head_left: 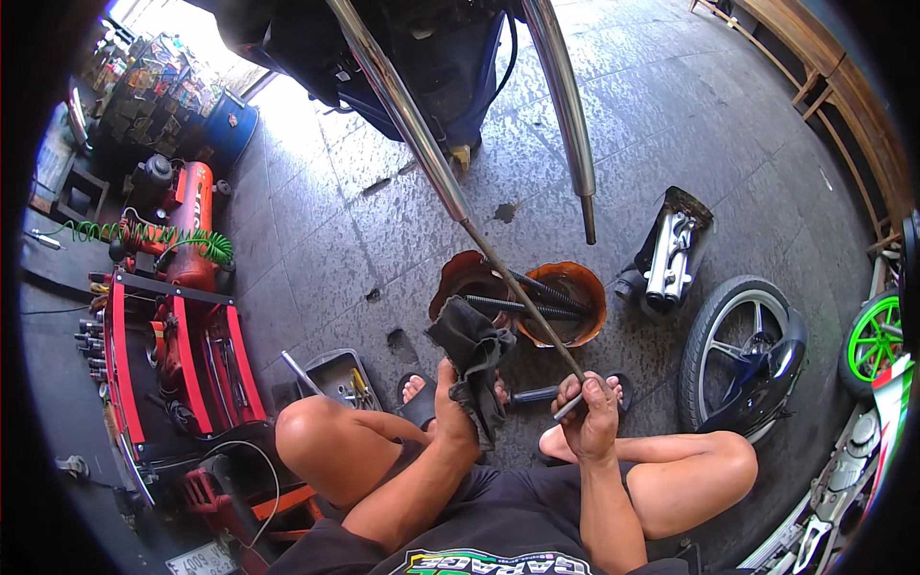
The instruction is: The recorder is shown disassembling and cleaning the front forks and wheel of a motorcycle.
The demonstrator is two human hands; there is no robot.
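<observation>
My left hand grips a bunched black cloth. My right hand is closed around a long thin metal rod, which slants up to the lower end of the left chrome fork tube. A second fork tube hangs beside it, with a short rod at its tip, both under a dark motorcycle body. Below the rod are two orange containers with long coil springs across them. A black cylinder lies behind my hands, partly hidden by them.
Silver fork legs and a wheel with black fender lie rightward, near a green-rimmed wheel and wooden bench. Left are a red compressor, red tool cart, tool tray and blue drum.
</observation>
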